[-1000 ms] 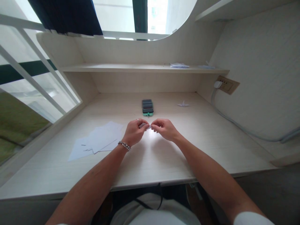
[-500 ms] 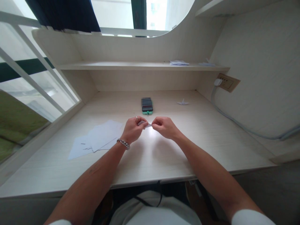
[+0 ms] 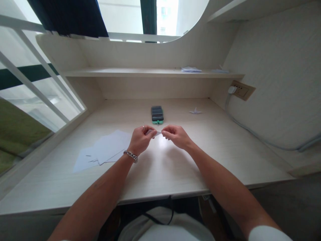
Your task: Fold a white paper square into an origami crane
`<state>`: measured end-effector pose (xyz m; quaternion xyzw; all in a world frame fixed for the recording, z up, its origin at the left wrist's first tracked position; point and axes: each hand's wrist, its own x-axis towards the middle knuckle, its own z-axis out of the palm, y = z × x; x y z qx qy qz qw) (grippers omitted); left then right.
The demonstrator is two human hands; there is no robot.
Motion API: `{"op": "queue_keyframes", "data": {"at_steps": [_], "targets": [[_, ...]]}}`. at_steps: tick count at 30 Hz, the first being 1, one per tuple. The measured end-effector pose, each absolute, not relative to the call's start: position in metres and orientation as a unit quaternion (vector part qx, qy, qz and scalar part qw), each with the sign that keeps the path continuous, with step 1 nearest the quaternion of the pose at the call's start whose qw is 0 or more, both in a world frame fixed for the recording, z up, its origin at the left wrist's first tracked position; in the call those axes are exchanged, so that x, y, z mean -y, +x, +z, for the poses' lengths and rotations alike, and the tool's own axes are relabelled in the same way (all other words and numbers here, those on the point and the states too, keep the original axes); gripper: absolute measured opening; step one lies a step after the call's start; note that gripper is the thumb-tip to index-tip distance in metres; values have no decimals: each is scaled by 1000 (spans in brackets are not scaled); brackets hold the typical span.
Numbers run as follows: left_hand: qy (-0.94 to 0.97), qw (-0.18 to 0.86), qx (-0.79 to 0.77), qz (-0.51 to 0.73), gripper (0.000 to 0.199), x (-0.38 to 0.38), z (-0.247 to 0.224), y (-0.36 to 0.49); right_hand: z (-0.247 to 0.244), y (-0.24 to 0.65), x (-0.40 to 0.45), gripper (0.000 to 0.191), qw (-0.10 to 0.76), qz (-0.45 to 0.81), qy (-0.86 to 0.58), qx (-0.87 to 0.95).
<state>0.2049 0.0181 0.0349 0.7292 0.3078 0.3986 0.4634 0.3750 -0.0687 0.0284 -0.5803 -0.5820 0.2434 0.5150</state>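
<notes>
A small folded piece of white paper (image 3: 157, 133) is held between my two hands above the desk. My left hand (image 3: 143, 138) is closed round its left part, so much of the paper is hidden by the fingers. With thumb and fingertips, my right hand (image 3: 176, 136) pinches the pointed right end. Just beyond my hands lies a dark phone-like device (image 3: 157, 113) with a green edge. Farther to the right, a small folded paper crane (image 3: 195, 111) rests on the desk. Loose white sheets (image 3: 110, 145) overlap to the left of my left hand.
The pale desk (image 3: 225, 147) has a shelf (image 3: 125, 72) along its back, with a stack of folded paper (image 3: 191, 69) on it. At the right wall, a plug sits in a socket (image 3: 242, 90), and a grey cable (image 3: 253, 132) runs down from it.
Both hands stay on the folded paper, with only slight shifts of the fingers. The view has tilted very slightly.
</notes>
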Motion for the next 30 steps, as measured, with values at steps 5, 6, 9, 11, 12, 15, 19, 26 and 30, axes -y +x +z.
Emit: {"op": "queue_keyframes", "data": {"at_steps": [5, 6, 9, 11, 12, 15, 19, 26, 30], "targets": [[723, 490, -283, 396, 26, -11, 34, 209, 24, 365, 63, 22, 571, 313, -544, 530], [729, 488, -280, 390, 26, -10, 34, 209, 24, 365, 63, 21, 580, 326, -542, 514], [763, 459, -271, 367, 25, -10, 34, 209, 25, 366, 64, 19, 578, 320, -554, 507], [801, 412, -269, 341, 23, -9, 35, 208, 27, 366, 66, 16, 544, 274, -578, 544], [822, 383, -268, 324, 22, -8, 36, 207, 28, 366, 68, 15, 520, 245, -591, 566], [864, 330, -261, 276, 22, -8, 39, 205, 28, 368, 69, 13, 463, 202, -611, 609], [854, 364, -254, 272, 19, -9, 43, 202, 27, 378, 66, 14, 482, 292, -577, 592], [850, 385, -252, 257, 18, -9, 48, 200, 33, 396, 68, 17, 547, 373, -537, 522], [855, 375, -260, 248, 18, -10, 49, 199, 35, 396, 69, 18, 547, 377, -536, 521]]}}
